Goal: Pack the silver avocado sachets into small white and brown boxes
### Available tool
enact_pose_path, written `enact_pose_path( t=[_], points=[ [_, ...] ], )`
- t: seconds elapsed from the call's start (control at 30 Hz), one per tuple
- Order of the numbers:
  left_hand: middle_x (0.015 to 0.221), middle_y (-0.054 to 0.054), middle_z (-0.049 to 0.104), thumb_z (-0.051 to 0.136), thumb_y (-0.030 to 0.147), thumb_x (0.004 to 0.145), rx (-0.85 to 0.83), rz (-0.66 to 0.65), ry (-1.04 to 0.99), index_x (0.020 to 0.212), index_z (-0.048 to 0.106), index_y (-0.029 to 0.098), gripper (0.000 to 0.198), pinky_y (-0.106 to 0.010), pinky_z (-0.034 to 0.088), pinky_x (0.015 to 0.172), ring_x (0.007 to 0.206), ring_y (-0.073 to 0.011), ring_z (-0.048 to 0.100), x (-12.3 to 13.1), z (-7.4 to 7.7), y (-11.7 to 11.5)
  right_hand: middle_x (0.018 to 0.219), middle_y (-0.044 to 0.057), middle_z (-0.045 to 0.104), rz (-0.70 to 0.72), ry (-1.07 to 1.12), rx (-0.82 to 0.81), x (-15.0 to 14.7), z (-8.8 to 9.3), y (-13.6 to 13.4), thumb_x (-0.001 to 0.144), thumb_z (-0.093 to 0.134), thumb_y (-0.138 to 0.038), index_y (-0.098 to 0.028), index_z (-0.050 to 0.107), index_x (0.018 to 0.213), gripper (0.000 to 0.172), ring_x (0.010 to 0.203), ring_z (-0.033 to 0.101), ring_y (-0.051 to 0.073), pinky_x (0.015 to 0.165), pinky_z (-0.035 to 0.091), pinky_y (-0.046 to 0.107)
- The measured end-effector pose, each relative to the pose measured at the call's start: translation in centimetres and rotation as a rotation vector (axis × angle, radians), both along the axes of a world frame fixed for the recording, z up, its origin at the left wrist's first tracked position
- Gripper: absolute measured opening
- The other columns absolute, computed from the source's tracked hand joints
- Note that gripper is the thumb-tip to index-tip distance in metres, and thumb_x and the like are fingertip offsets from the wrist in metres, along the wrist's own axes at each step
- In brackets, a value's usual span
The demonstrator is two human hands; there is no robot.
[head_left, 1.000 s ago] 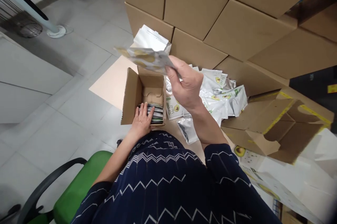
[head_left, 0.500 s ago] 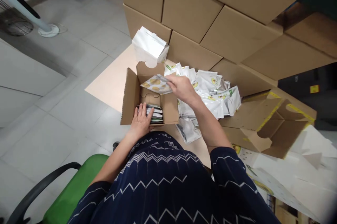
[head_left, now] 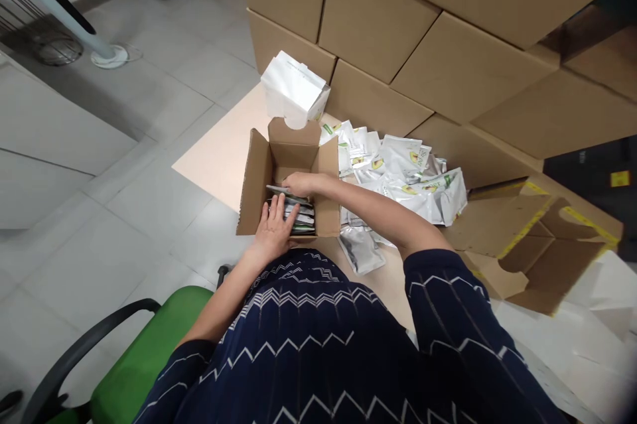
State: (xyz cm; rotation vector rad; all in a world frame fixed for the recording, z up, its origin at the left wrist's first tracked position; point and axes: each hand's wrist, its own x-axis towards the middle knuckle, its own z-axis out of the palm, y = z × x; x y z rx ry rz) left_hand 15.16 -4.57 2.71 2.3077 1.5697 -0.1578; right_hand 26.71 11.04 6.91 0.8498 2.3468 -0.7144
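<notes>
An open cardboard box (head_left: 256, 178) stands at the table's near edge with several thin packets (head_left: 303, 219) upright in a row at its near end. Fingers spread, my left hand (head_left: 275, 225) lies over the near wall and the row of packets. Inside the box my right hand (head_left: 300, 184) is closed on a packet (head_left: 286, 194) beside the front of the row; its fingertips are partly hidden. Right of the box lies a heap of white and silver pouches (head_left: 398, 165) with avocado pictures.
A white carton (head_left: 293, 85) stands behind the box. Large cardboard boxes (head_left: 373, 19) are stacked at the back. An open empty cardboard box (head_left: 542, 245) lies at the right. A green chair (head_left: 149, 351) is at the lower left.
My right hand has moved left and down into the box with the packet, which now stands against the row. My left hand stays on the packets. The view has shifted slightly.
</notes>
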Motion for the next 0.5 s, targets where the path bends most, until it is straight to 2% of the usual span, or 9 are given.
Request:
enact_pose_path(
  t=[0.3, 0.5],
  points=[
    [0.168, -0.026, 0.000, 0.087, 0.050, 0.066, -0.052, -0.055, -0.010, 0.157, 0.036, 0.020, 0.108, -0.066, 0.008, 0.122, 0.154, -0.0484, -0.001, -0.4, 0.3, 1.1, 0.123, 0.019, 0.071, 0.023, 0.030, -0.057, 1.3, 0.7, 0.0, 0.096, 0.049, -0.019, -0.006, 0.069, 0.124, 0.036, 0.103, 0.070, 0.023, 0.080, 0.048, 0.025],
    [0.169, -0.022, -0.003, 0.080, 0.064, 0.069, 0.068, -0.137, -0.055, 0.158, 0.034, 0.024, 0.108, -0.070, 0.007, 0.120, 0.155, -0.0466, -0.004, -0.9, 0.8, 1.5, 0.122, 0.021, 0.071, 0.001, 0.039, -0.024, 1.6, 1.2, -0.1, 0.092, 0.048, -0.010, -0.004, 0.071, 0.121, 0.037, 0.103, 0.071, 0.026, 0.077, 0.048, 0.027]
  ],
)
